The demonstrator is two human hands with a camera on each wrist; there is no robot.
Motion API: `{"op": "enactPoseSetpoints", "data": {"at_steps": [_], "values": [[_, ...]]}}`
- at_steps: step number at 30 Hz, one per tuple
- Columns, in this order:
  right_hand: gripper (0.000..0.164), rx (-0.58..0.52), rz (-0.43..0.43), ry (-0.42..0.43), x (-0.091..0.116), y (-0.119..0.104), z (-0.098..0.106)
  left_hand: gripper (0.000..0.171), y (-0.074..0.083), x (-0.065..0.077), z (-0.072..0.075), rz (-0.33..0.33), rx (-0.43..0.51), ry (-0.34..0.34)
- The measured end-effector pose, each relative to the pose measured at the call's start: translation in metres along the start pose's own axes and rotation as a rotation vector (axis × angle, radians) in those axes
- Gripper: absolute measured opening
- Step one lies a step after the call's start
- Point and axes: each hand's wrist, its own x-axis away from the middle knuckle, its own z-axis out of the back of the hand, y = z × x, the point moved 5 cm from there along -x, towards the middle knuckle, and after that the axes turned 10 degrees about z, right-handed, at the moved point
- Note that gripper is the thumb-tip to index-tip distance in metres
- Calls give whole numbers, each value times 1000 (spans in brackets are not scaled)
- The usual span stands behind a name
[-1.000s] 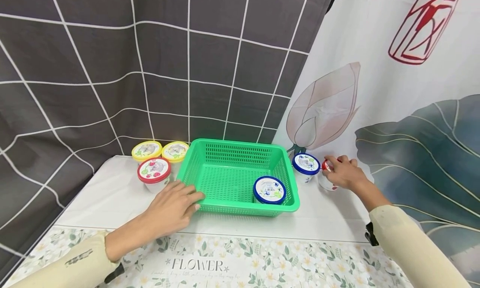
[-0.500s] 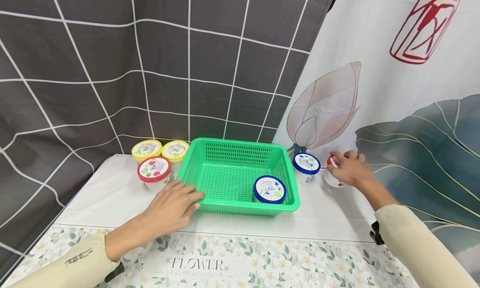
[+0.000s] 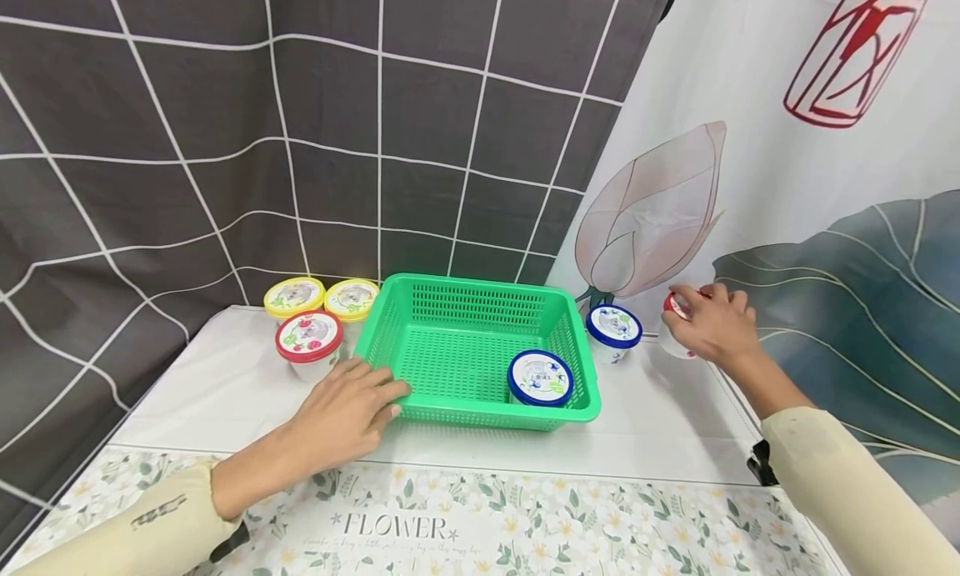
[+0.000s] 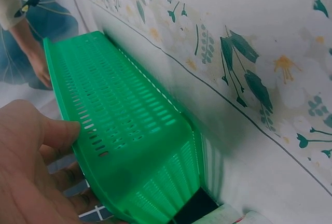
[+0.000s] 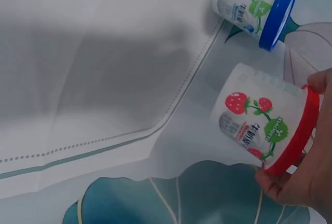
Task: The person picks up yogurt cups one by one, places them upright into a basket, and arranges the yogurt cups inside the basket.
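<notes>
My right hand (image 3: 716, 326) holds a white tub (image 5: 254, 117) with strawberries printed on its side, fingers and thumb at its red lid (image 5: 295, 141). In the head view this tub is at the right rear of the table, partly covered by the hand. A blue-lidded tub (image 3: 613, 326) with blueberry print stands just left of it. My left hand (image 3: 348, 413) grips the front left corner of a green plastic basket (image 3: 480, 416), its thumb on the outer wall in the left wrist view. Inside the basket, at front right, sits another blue-lidded tub (image 3: 540, 378).
Left of the basket stand two yellow-lidded tubs (image 3: 294, 297) and a red-lidded tub (image 3: 309, 338) in front of them. A dark grid curtain (image 3: 322, 184) and a white printed curtain (image 3: 787, 209) hang behind. A flower-printed cloth (image 3: 465, 509) covers the table's front.
My right hand has moved right and slightly back with the red-lidded tub, widening the gap to the blue-lidded tub beside it. The left hand and the basket stay in place.
</notes>
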Motion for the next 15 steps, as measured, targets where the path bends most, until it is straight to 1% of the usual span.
{"op": "enactPoseSetpoints", "data": {"at_steps": [5, 15], "values": [[70, -2, 22, 43, 0, -10, 7, 20, 1, 0, 0, -4, -4, 5], [72, -15, 67, 68, 1, -29, 14, 20, 0, 0, 1, 3, 5, -3]]}}
